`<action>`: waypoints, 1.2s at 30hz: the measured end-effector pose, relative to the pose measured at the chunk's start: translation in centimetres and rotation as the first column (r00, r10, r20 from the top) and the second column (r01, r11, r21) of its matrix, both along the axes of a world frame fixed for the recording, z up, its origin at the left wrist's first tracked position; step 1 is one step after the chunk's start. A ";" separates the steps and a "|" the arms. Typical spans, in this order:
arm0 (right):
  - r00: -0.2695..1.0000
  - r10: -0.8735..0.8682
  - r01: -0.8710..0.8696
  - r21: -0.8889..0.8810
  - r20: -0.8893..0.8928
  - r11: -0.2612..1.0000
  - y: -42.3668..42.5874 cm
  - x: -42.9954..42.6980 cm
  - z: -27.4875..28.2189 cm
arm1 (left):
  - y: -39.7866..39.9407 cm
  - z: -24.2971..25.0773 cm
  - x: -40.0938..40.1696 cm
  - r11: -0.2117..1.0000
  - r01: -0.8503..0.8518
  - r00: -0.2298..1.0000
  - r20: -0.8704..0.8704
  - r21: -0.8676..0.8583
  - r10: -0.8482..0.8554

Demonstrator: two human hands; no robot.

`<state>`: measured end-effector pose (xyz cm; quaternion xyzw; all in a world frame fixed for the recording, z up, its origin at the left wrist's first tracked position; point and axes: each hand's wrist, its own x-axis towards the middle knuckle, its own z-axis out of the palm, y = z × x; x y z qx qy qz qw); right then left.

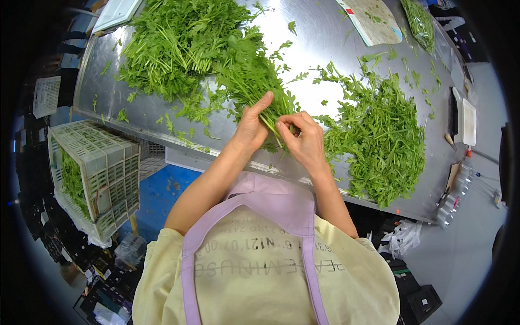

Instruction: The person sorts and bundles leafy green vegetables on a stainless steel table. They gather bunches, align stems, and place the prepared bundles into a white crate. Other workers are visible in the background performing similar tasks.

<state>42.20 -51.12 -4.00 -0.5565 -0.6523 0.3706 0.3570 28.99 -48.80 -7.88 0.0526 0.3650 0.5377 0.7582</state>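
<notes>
A bunch of chrysanthemum greens [254, 77] lies in my left hand [252, 124], leaves pointing away from me and cut stems toward me. My left thumb rests along the top of the stems. At the bunch's right edge, the thumb and forefinger of my right hand [302, 136] pinch together at a stem; the fingertips partly hide it. Beyond my left hand a large heap of the same greens [174, 53] covers the far left of the metal table [150, 115]. To the right of my right hand spreads a looser pile of leaves and stems [382, 138].
A plastic crate [109, 178] holding greens stands left of the table. At the far right are a bagged bundle of greens [420, 26], a stained sheet [371, 20], a white tray [467, 122] and a plastic bottle [457, 195]. A white board [115, 14] lies at the far left corner.
</notes>
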 end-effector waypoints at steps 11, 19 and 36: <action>0.718 -0.152 0.057 -0.161 -0.680 0.985 -1.9 0.8 -1.1 | 0.9 0.4 -0.8 0.986 -0.117 0.993 -0.003 -0.118 0.117; 0.408 -0.175 0.042 -0.173 -0.896 0.984 -2.3 10.9 0.9 | 1.9 1.9 -3.2 0.984 -0.180 0.972 0.151 -0.010 0.179; 0.988 -0.070 0.044 -0.185 -0.137 0.982 -1.7 6.6 3.2 | 1.6 2.6 -3.0 0.991 0.051 0.950 0.301 0.123 -0.086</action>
